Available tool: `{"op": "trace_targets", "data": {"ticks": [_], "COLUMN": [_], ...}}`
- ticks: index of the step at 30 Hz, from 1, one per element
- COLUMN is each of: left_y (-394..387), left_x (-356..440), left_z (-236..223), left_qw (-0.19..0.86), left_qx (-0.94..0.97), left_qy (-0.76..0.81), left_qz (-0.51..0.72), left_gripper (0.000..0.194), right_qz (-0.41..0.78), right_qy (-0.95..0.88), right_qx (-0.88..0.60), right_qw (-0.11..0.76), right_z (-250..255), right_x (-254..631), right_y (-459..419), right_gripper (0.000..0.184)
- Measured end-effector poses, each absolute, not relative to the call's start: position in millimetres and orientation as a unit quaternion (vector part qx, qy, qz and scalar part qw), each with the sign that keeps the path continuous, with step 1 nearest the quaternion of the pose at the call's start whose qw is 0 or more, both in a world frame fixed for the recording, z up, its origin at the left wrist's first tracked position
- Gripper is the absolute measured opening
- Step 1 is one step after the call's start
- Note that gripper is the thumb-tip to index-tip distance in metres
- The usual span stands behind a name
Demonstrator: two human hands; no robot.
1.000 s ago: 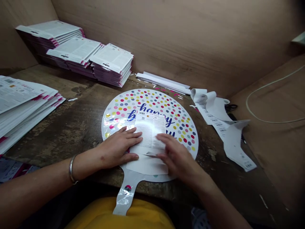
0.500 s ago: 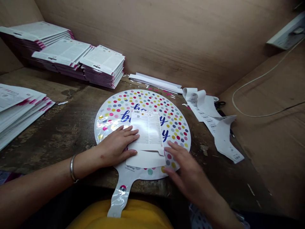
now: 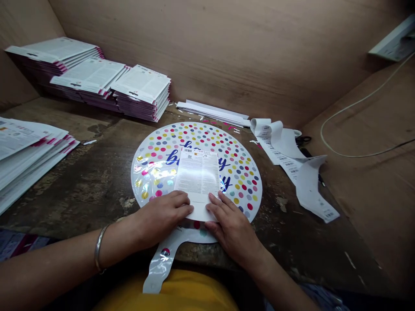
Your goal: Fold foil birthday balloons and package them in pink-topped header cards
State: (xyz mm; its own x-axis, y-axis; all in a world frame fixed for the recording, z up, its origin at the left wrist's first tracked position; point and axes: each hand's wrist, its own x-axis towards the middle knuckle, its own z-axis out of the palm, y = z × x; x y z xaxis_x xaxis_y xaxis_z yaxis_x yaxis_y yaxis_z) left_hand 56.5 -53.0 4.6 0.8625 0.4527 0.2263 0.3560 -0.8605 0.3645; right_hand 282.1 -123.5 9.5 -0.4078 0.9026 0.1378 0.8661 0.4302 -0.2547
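Note:
A flat white printed packet (image 3: 197,175) with a barcode at its top lies over a round foil balloon (image 3: 241,172). The balloon has many-coloured dots and blue script reading partly "happy", and its tail hangs over the table edge toward me. My left hand (image 3: 167,216) has its fingers curled at the packet's lower left edge. At the lower right corner, my right hand (image 3: 231,229) has its fingers on the packet and its thumb by the bottom edge. The packet's bottom flap lies down flat between both hands.
Stacked packets (image 3: 141,86) stand along the back wall, and a fanned pile (image 3: 29,147) lies at left. Folded white strips (image 3: 212,112) lie behind the balloon. At right are a curling strip of barcode labels (image 3: 293,166), scissors (image 3: 303,140) and a hanging cable (image 3: 324,142).
The bottom flap of the packet, lifted a little before, now lies flat. My left hand slid down to the lower left edge. My right hand moved from beside the packet onto its lower right corner.

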Motion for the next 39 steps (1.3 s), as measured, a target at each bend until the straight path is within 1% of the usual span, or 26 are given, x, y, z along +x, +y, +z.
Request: {"op": "trace_targets", "data": {"ticks": [3,6,9,11,12,14,16,18,21,23,25,26,29,30,32,33,34,37,38,39], "left_y": [-57.7,-59.4,-58.4,-56.5,-55.4,-53.4,-52.2,-51.7,-51.6,-51.8,-52.0,-52.1,-52.1,-52.1,-52.2,-52.3,-52.4,-52.6,-52.7,-53.0], "left_x": [56.3,55.3,55.2,55.6,56.0,56.7,57.6,58.5,59.6,60.1,60.4,60.6,61.0,61.1,60.8,60.5,60.1,58.8,58.7,58.7], "left_z": [2.8,3.7,6.6,8.8,9.8,11.1,11.3,10.7,8.9,7.7,7.0,6.8,7.0,7.1,7.0,6.8,6.4,4.8,4.4,4.0], "left_qw": [0.159,0.181,0.212,0.226,0.229,0.228,0.216,0.201,0.191,0.188,0.186,0.186,0.19,0.191,0.194,0.194,0.195,0.198,0.199,0.202], "left_qx": [0.948,0.94,0.915,0.887,0.872,0.846,0.835,0.834,0.832,0.832,0.834,0.835,0.837,0.837,0.838,0.838,0.838,0.835,0.833,0.832], "left_qy": [0.237,0.255,0.305,0.369,0.404,0.463,0.488,0.491,0.493,0.494,0.491,0.49,0.486,0.485,0.48,0.477,0.475,0.474,0.475,0.477], "left_qz": [0.14,0.136,0.156,0.161,0.156,0.137,0.133,0.15,0.17,0.169,0.167,0.166,0.167,0.168,0.175,0.18,0.186,0.199,0.2,0.2], "left_gripper": [0.025,0.024,0.021,0.02,0.018,0.014,0.017,0.022,0.038,0.044,0.045,0.045,0.045,0.045,0.046,0.046,0.045,0.044,0.044,0.045], "right_qz": [0.091,0.114,0.131,0.13,0.119,0.084,0.055,0.049,0.067,0.079,0.084,0.085,0.124,0.149,0.183,0.177,0.155,0.073,0.064,0.064], "right_qy": [-0.836,-0.823,-0.783,-0.753,-0.738,-0.703,-0.667,-0.641,-0.608,-0.588,-0.576,-0.571,-0.56,-0.555,-0.559,-0.564,-0.57,-0.571,-0.569,-0.572], "right_qx": [-0.521,-0.524,-0.559,-0.601,-0.628,-0.684,-0.729,-0.754,-0.778,-0.79,-0.796,-0.797,-0.796,-0.794,-0.782,-0.777,-0.777,-0.792,-0.797,-0.798], "right_qw": [0.145,0.186,0.239,0.232,0.215,0.175,0.146,0.135,0.142,0.156,0.169,0.176,0.194,0.2,0.208,0.213,0.218,0.205,0.194,0.18], "right_z": [10.1,10.7,10.3,10.1,10.1,10.5,11.5,12.8,14.7,16.4,18.5,19.6,21.4,21.2,19.8,18.9,18.2,18.4,19.3,20.4], "right_x": [280.5,279.0,276.0,273.5,272.2,269.7,266.8,263.2,256.4,252.4,250.1,249.7,249.7,249.7,248.8,248.0,247.2,245.6,245.4,245.4], "right_y": [-124.2,-121.4,-114.7,-109.3,-106.8,-102.5,-99.2,-96.5,-92.6,-89.9,-87.7,-86.7,-84.9,-84.7,-85.3,-86.0,-86.8,-88.3,-88.1,-87.6], "right_gripper": [0.031,0.022,0.012,0.017,0.02,0.022,0.023,0.032,0.046,0.044,0.038,0.038,0.05,0.05,0.04,0.036,0.036,0.054,0.057,0.055]}}
